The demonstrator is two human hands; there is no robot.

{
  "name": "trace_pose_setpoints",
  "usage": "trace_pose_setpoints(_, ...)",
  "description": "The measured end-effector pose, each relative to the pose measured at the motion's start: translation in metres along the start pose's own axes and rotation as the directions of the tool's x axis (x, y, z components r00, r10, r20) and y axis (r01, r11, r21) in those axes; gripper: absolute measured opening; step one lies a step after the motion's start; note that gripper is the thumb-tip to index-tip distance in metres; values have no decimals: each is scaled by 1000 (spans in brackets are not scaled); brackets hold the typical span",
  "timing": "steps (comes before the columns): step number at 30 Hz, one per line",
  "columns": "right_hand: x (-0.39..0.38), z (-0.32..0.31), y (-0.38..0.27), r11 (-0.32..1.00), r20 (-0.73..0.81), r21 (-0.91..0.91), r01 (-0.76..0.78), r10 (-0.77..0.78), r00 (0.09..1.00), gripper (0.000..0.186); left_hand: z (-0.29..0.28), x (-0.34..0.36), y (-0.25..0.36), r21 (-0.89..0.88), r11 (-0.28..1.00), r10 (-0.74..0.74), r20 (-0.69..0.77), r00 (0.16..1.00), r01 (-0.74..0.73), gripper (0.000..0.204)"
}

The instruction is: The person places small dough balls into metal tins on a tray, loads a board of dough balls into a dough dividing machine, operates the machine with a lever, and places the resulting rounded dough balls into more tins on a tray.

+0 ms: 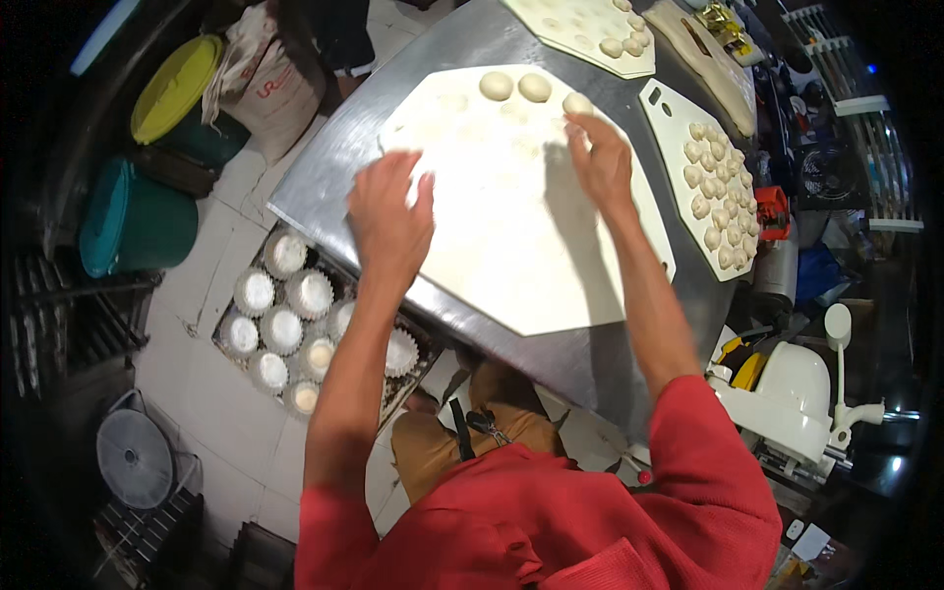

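Observation:
A large white board (492,236) with cut corners lies on the metal table, dusted with what looks like flour. Along its far edge sit three round dough balls: a left one (496,87), a middle one (534,88) and a right one (577,103). My right hand (602,167) reaches over the board, its fingertips at the near side of the right dough ball; the fingers look apart, not wrapped round it. Over the board's left edge is my left hand (391,211), empty, with thumb and fingers spread. Some of its fingers are blurred.
Other white boards with dough pieces lie at the far side (590,29) and the right (688,147) of the metal table (334,167). Below its left edge, a tray (393,403) holds several fluted paper cups. A white mixer (795,393) stands right; lidded bins (138,221) stand left.

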State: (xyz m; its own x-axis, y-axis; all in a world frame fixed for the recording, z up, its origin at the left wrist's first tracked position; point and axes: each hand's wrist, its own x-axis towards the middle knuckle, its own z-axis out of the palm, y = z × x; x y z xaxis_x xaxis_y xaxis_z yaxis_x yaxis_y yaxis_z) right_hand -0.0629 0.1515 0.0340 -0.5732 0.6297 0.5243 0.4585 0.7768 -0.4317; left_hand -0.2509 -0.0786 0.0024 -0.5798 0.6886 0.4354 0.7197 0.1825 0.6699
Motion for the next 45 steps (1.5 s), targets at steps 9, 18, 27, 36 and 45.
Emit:
trace_pose_setpoints(9, 100, -1, 127, 955, 387, -32, -296, 285, 877, 35, 165, 180, 42, 90, 979, -201, 281, 938, 183, 37)
trace_pose_setpoints(18, 90, -56, 204, 472, 515, 504, -723, 508, 690, 23, 201, 214, 70, -234, 821, -386, 446, 808, 521, 40)
trace_pose_setpoints(27, 27, -59, 167, 772, 581, 110, -626, 462, 671, 20, 180, 137, 79, -295, 879, -309, 244, 919, 374, 34)
trace_pose_setpoints(36, -76, -22, -173, 812, 543, 453, -369, 77, 836, 20, -152, -132, -24, -443, 750, -523, 57, 850, 491, 32)
trace_pose_setpoints(45, -234, 295, -417, 917, 768, 399, -19, -323, 553, 28, -269, -324, -262, 186, 498, -860, -16, 509, 847, 35)
